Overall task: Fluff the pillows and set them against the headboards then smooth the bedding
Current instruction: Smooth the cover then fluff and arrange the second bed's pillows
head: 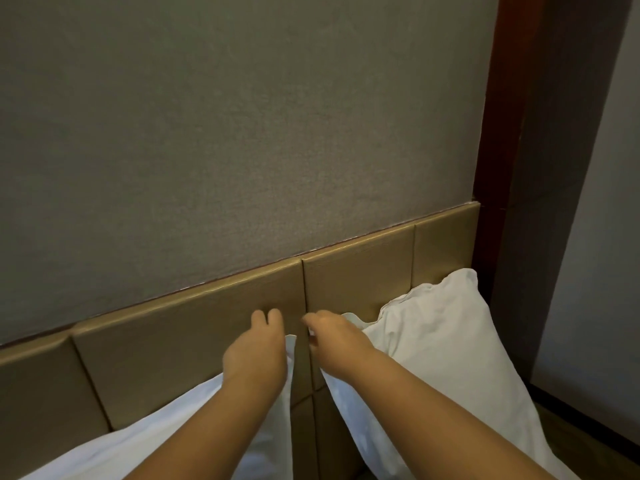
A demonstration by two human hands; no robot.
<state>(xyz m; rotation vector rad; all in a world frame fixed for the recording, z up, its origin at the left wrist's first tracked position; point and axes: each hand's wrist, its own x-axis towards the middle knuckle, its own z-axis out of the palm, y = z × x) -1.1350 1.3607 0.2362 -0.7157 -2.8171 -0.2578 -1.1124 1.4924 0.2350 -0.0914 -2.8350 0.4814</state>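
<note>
Two white pillows stand against the tan padded headboard (194, 327). The left pillow (166, 420) leans low at the bottom left, and my left hand (254, 351) lies over its upper right corner with the fingers curled round the fabric. The right pillow (436, 344) stands taller at the right. My right hand (332, 341) pinches its upper left corner, a bit of white cloth showing between the fingers. A narrow gap of headboard shows between the two pillows. The bedding is out of view.
A grey textured wall (225, 133) rises above the headboard. A dark red-brown wooden post (512, 133) stands at the right end of the headboard, with a pale wall (602, 237) beyond it. A strip of brown floor (588, 438) shows at the lower right.
</note>
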